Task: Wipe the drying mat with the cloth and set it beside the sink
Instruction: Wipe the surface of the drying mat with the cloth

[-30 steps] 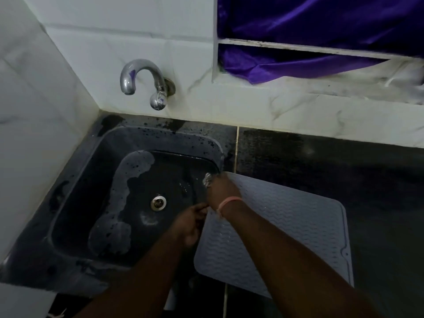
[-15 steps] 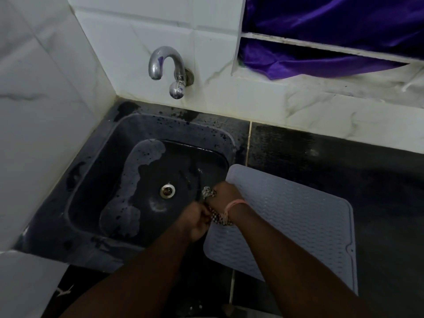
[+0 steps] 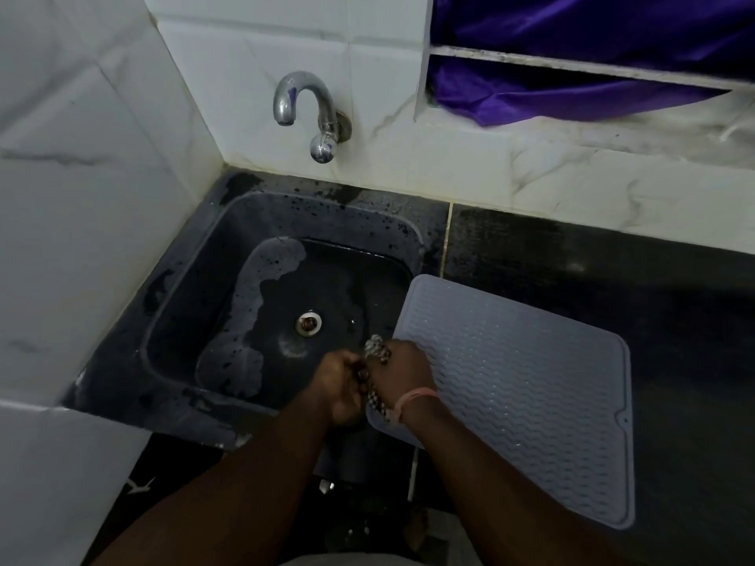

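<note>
The grey ribbed drying mat (image 3: 523, 386) lies flat on the dark counter just right of the sink, its left edge overhanging the basin's rim a little. A checked cloth (image 3: 376, 350) is bunched between both hands over the sink's front right corner. My left hand (image 3: 341, 386) is closed around one end of it. My right hand (image 3: 402, 371), with an orange band on the wrist, grips the other end, and part of the cloth sticks out above its fingers. Most of the cloth is hidden inside the fists.
The dark sink (image 3: 228, 222) has a wet floor and a metal drain (image 3: 309, 323). A chrome tap (image 3: 304, 112) juts from the white tiled wall. Purple fabric (image 3: 572, 87) hangs in a wall niche at top right. Dark counter (image 3: 613, 279) runs behind the mat.
Both hands have come together on the cloth and drawn back toward the sink's front edge. The view has shifted left, so sink and mat sit further right in frame.
</note>
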A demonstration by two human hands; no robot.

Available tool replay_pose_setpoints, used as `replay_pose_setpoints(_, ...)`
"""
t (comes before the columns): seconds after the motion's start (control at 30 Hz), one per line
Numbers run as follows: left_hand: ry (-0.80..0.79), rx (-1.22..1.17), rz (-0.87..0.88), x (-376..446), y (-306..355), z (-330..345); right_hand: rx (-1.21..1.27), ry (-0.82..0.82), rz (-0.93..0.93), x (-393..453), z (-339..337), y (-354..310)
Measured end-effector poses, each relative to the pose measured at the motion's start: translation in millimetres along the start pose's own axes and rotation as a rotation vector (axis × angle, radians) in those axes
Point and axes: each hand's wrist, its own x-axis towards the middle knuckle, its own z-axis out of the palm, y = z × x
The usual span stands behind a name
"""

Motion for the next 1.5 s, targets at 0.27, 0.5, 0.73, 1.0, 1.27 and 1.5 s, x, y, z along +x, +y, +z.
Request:
replay_pose_setpoints(0.27,-0.099,-0.088,0.003,-4.3,-16.4,-6.5,-0.318,-0.013,-0.208,-40.6,-0.3,7.9)
replay_pose_setpoints(0.5,-0.145,-0.100,-0.075,-12.0,-9.6,-17.0,0.088,-0.067,0.003,-51.7,-8.1,8.1)
replay_pose_setpoints(0.73,-0.149,-0.027,-0.075,-20.1,-16.0,-22.1,-0.089,0.038,-0.020,-93.5,20.9,4.4)
replay_pose_setpoints(1.0,-0.156,-0.005,-0.004,-31.2,-27.6,-25.0,0.025,0.278,0.145,-111.5,-10.3,21.6)
replay_pose_setpoints(1.27,-0.128,0.164,0.090,-36.1,-37.0,-26.3,-0.196,0.077,-0.038,-132.3,23.2,5.0)
replay_pose_setpoints(1.5,-0.017,0.443,0.325,-37.8,-53.7,-27.6,-0.141,0.200,0.150,-136.6,26.6,16.7)
